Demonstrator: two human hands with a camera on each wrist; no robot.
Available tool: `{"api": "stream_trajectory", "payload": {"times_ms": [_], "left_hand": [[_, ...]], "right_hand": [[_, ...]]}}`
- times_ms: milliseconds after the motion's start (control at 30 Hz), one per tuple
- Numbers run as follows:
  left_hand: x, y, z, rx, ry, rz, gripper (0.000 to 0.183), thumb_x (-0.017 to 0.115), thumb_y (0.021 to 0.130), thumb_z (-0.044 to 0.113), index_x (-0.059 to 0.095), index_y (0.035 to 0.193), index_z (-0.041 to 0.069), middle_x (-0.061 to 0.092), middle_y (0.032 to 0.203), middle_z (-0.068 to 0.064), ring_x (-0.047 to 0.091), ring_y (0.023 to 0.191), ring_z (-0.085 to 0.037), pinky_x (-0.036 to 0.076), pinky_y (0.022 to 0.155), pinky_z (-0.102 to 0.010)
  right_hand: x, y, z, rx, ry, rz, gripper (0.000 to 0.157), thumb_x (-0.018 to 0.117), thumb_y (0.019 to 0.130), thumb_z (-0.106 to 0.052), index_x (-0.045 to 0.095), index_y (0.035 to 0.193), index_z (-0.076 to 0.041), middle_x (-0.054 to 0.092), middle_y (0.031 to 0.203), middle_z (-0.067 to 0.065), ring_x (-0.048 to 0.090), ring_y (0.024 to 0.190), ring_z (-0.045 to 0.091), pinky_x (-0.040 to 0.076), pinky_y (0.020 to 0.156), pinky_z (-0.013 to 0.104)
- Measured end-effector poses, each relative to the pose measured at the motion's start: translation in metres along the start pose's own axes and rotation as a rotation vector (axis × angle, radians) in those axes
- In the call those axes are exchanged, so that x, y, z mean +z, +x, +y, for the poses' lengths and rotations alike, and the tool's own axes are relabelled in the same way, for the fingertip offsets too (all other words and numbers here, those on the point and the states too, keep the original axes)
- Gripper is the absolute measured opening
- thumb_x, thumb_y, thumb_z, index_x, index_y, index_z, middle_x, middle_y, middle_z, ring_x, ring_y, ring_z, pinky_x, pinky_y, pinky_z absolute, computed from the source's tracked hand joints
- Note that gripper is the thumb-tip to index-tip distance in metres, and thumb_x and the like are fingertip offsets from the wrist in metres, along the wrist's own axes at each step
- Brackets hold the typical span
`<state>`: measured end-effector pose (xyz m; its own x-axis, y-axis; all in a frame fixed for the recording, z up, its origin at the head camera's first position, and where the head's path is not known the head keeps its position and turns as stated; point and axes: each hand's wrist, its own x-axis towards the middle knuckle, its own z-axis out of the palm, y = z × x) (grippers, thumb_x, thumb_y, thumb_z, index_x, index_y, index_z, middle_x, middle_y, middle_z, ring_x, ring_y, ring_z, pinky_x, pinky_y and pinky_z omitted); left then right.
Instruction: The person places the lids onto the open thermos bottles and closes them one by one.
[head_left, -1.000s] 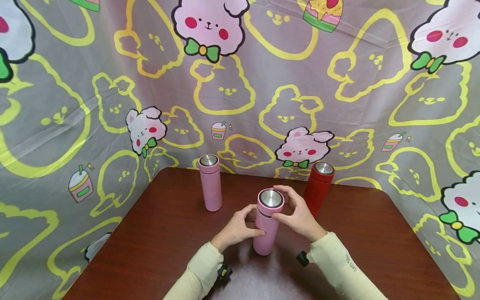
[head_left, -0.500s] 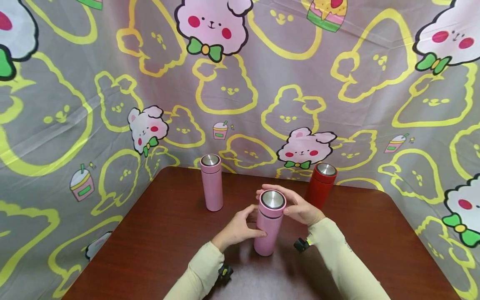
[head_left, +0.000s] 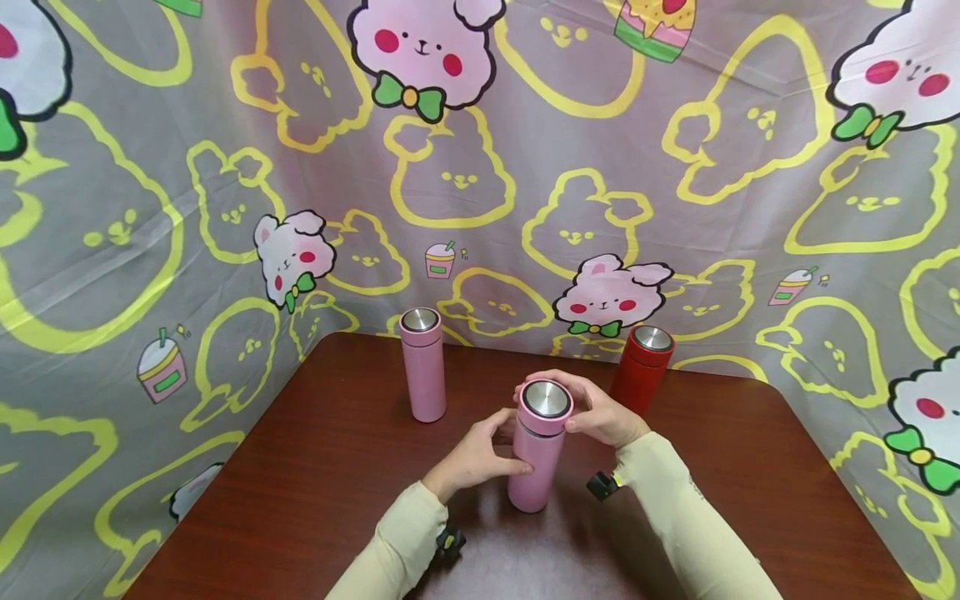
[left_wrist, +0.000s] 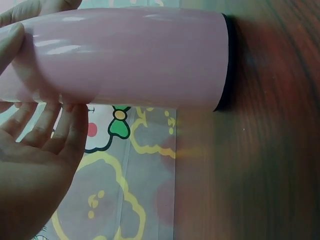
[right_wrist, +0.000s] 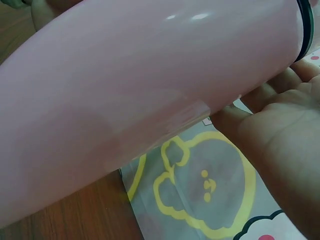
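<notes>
A pink thermos [head_left: 534,467] with a silver-topped lid [head_left: 546,400] stands upright near the middle of the table. My left hand [head_left: 476,454] grips its body from the left, thumb across the front and fingers behind. Around the lid curls my right hand [head_left: 603,414], thumb at its right side and fingers passing behind it. The left wrist view shows the thermos body [left_wrist: 145,57] lying sideways across the picture, its dark base at the table and my left fingers beneath. In the right wrist view, my right hand [right_wrist: 290,125] is by the dark ring [right_wrist: 305,30] below the lid.
Another pink thermos [head_left: 425,375] stands upright at the back left. A red thermos [head_left: 642,371] stands at the back right, partly behind my right hand. A patterned cloth [head_left: 465,200] hangs behind and beside the brown table [head_left: 300,475].
My right hand has turned around the lid, its thumb going from the front to the right side and its fingers reaching farther behind. The left hand keeps its grip on the body.
</notes>
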<state>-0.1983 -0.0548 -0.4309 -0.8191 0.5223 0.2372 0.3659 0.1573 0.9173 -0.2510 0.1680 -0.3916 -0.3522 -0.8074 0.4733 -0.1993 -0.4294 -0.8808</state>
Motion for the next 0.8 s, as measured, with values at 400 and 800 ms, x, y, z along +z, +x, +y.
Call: {"api": "stream_trajectory", "payload": {"times_ms": [400,800], "left_hand": [[-0.006,0.004,-0.003,0.021,-0.064,-0.098,0.064,0.077,0.076,0.005,0.049,0.133,0.004,0.059,0.118,-0.005,0.057,0.107,-0.014,0.047,0.091,-0.032],[-0.002,0.001,-0.004,-0.002,-0.03,-0.067,0.061,0.077,0.076,0.007,0.049,0.131,0.006,0.058,0.118,-0.004,0.056,0.106,-0.015,0.044,0.094,-0.048]], "right_hand": [[0.003,-0.007,-0.002,0.067,-0.101,0.128,0.06,0.063,0.084,-0.012,0.038,0.137,0.003,0.051,0.132,0.018,0.049,0.12,0.031,0.041,0.097,0.047],[0.02,-0.015,-0.005,0.092,-0.324,0.334,0.058,0.067,0.082,-0.011,0.041,0.133,0.002,0.058,0.123,0.008,0.055,0.11,0.022,0.048,0.089,0.038]]}}
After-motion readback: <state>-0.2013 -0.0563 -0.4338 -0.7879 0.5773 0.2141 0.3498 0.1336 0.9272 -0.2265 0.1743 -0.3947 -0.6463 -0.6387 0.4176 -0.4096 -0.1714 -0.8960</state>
